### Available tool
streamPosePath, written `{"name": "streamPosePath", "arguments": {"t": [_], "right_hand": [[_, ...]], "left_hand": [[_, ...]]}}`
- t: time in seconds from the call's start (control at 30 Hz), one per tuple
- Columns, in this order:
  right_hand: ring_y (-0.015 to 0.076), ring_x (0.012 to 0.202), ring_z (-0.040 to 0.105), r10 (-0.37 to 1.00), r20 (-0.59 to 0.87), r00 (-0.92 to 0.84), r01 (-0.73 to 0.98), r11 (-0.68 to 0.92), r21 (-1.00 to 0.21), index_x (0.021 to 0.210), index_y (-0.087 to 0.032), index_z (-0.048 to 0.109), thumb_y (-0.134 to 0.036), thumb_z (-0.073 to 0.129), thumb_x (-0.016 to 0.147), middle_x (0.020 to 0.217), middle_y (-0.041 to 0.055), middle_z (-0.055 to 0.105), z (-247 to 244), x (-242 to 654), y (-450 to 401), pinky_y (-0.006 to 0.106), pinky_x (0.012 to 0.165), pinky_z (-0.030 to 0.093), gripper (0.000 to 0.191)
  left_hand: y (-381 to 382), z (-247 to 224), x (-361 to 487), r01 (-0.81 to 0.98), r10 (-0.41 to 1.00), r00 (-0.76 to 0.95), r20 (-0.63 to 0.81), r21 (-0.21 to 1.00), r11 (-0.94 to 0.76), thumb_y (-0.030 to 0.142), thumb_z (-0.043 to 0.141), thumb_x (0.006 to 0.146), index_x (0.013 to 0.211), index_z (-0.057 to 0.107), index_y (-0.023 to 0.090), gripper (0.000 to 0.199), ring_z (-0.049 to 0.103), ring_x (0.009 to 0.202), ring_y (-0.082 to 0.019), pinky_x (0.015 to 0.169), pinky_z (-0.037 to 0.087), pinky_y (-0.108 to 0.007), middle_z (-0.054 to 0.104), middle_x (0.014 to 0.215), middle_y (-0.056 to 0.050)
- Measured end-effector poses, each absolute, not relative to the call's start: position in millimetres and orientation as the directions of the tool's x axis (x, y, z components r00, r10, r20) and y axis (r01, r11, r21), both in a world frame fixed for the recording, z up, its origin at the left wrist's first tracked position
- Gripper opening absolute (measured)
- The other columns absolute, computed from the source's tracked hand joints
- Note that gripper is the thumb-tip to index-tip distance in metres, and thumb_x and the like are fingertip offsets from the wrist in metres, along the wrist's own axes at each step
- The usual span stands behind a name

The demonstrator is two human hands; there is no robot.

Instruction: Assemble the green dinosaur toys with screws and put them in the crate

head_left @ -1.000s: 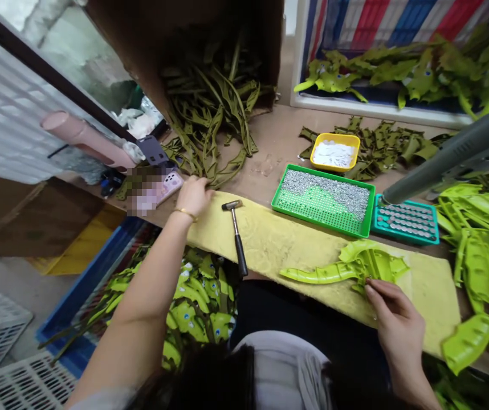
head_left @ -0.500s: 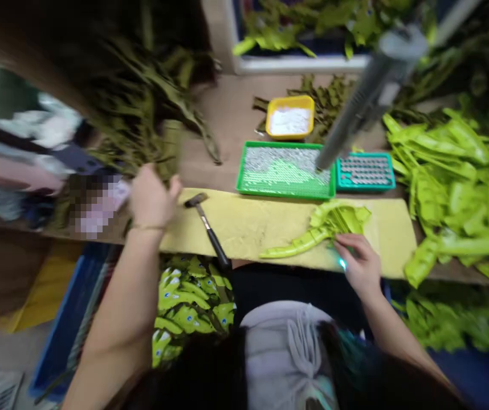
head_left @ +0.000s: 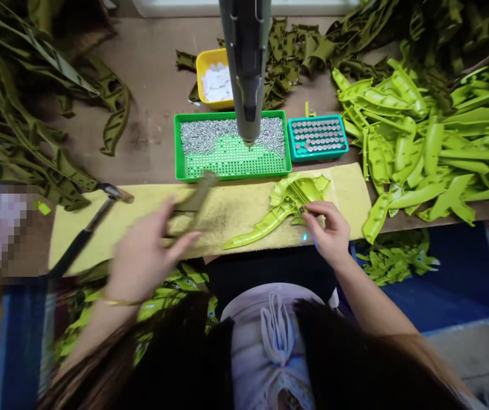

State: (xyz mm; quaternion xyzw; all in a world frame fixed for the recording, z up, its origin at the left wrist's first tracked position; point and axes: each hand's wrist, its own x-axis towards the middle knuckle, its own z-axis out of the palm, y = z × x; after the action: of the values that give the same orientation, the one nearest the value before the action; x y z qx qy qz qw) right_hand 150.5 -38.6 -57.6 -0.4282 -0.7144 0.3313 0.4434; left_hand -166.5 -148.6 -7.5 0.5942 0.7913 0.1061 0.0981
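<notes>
A bright green moulded plastic leaf piece (head_left: 285,205) lies on the yellow felt pad (head_left: 236,219). My right hand (head_left: 327,230) rests on its wide end, pinching a small metal stud (head_left: 302,209) against it. My left hand (head_left: 148,259) is blurred above the pad's left half and appears to grip a dark olive strip (head_left: 195,199) between thumb and fingers. Left of that hand, a small hammer (head_left: 88,230) lies with its head at the pad's far edge. A grey hanging power driver (head_left: 247,68) stands above the green tray, its tip away from both hands.
A green pegged tray (head_left: 231,165) holds many metal studs, and a teal tray (head_left: 317,138) holds rows of round metal pieces. Behind them is a yellow box (head_left: 212,77) of white bits. Bright green pieces (head_left: 415,136) heap right; olive leaves (head_left: 26,125) heap left.
The view has swung, moving everything across the frame. My left hand has come from the olive heap over the pad with a strip. My right hand has moved onto the green piece's wide end.
</notes>
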Motion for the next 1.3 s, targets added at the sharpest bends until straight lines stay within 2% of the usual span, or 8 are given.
{"name": "streamPosePath", "arguments": {"t": [0.07,0.13,0.33,0.5,0.83,1.0,1.17,1.3], "right_hand": [[0.0124,0.08,0.062,0.929,0.304,-0.211,0.287,0.356,-0.889,0.099,-0.023,0.068,-0.017,0.066,0.083,0.089,0.0022,0.068,-57,154,-36,0.028,0.071,0.052,0.017],[0.011,0.078,0.062,0.942,0.27,-0.199,0.256,0.315,-0.914,0.098,-0.024,0.069,-0.017,0.067,0.082,0.088,0.0009,0.068,-56,158,-33,0.026,0.07,0.052,0.017],[0.0122,0.085,0.067,0.94,0.252,-0.23,0.211,0.301,-0.93,0.094,-0.029,0.074,-0.016,0.069,0.081,0.089,-0.0004,0.072,-59,166,-24,0.029,0.078,0.055,0.019],[0.0129,0.083,0.068,0.916,0.32,-0.243,0.185,0.367,-0.912,0.091,-0.03,0.075,-0.013,0.069,0.08,0.087,-0.0008,0.074,-65,165,-20,0.03,0.076,0.057,0.021],[0.0153,0.089,0.069,0.865,0.334,-0.374,0.245,0.44,-0.864,0.099,-0.029,0.073,-0.021,0.067,0.084,0.094,0.0011,0.074,-57,173,-18,0.034,0.081,0.057,0.018],[0.0192,0.105,0.063,0.76,0.341,-0.553,0.421,0.609,-0.673,0.103,-0.03,0.072,-0.032,0.06,0.089,0.108,0.0025,0.071,-41,168,14,0.043,0.095,0.049,0.018],[0.022,0.122,0.054,0.62,0.159,-0.768,0.471,0.716,-0.515,0.108,-0.034,0.069,-0.037,0.061,0.089,0.13,-0.001,0.063,-44,157,41,0.054,0.116,0.024,0.021],[0.022,0.123,0.053,0.578,0.107,-0.809,0.451,0.727,-0.518,0.109,-0.034,0.07,-0.039,0.057,0.091,0.128,-0.0006,0.064,-43,155,48,0.051,0.112,0.029,0.022]], "left_hand": [[-138,-23,-117,0.944,1.0,-0.011,0.02,0.331,0.003,0.063,0.04,0.091,0.134,0.052,0.015,0.066,0.06,0.085,-0.026,0.075,0.047,-0.036,0.066,0.096,-0.012],[-129,-40,-76,0.947,0.995,0.056,0.081,0.313,-0.079,0.057,0.042,0.093,0.132,0.055,0.015,0.059,0.058,0.085,-0.025,0.076,0.048,-0.035,0.064,0.09,-0.011],[-123,-61,-39,0.967,0.988,-0.073,0.135,0.252,0.037,0.049,0.051,0.091,0.13,0.059,0.015,0.052,0.054,0.096,-0.03,0.082,0.046,-0.042,0.059,0.104,-0.018],[-111,-58,-27,0.965,0.982,-0.081,0.173,0.262,0.033,0.056,0.05,0.089,0.138,0.052,0.013,0.065,0.047,0.117,-0.037,0.097,0.04,-0.051,0.054,0.126,-0.022],[-100,-53,-25,0.934,0.993,0.024,0.119,0.351,-0.065,0.033,0.046,0.094,0.136,0.055,0.018,0.045,0.052,0.102,-0.029,0.086,0.046,-0.042,0.06,0.114,-0.015],[-101,-54,-28,0.923,0.996,0.032,0.08,0.38,-0.06,0.032,0.046,0.094,0.137,0.054,0.018,0.046,0.051,0.103,-0.028,0.088,0.045,-0.042,0.06,0.112,-0.014],[-101,-54,-22,0.92,0.997,0.0,0.071,0.39,-0.028,0.037,0.04,0.096,0.137,0.054,0.015,0.048,0.051,0.102,-0.028,0.09,0.044,-0.043,0.06,0.112,-0.016],[-103,-53,-16,0.922,0.996,-0.035,0.077,0.386,0.003,0.039,0.039,0.097,0.138,0.052,0.015,0.05,0.051,0.102,-0.029,0.09,0.044,-0.044,0.06,0.111,-0.016]]}}
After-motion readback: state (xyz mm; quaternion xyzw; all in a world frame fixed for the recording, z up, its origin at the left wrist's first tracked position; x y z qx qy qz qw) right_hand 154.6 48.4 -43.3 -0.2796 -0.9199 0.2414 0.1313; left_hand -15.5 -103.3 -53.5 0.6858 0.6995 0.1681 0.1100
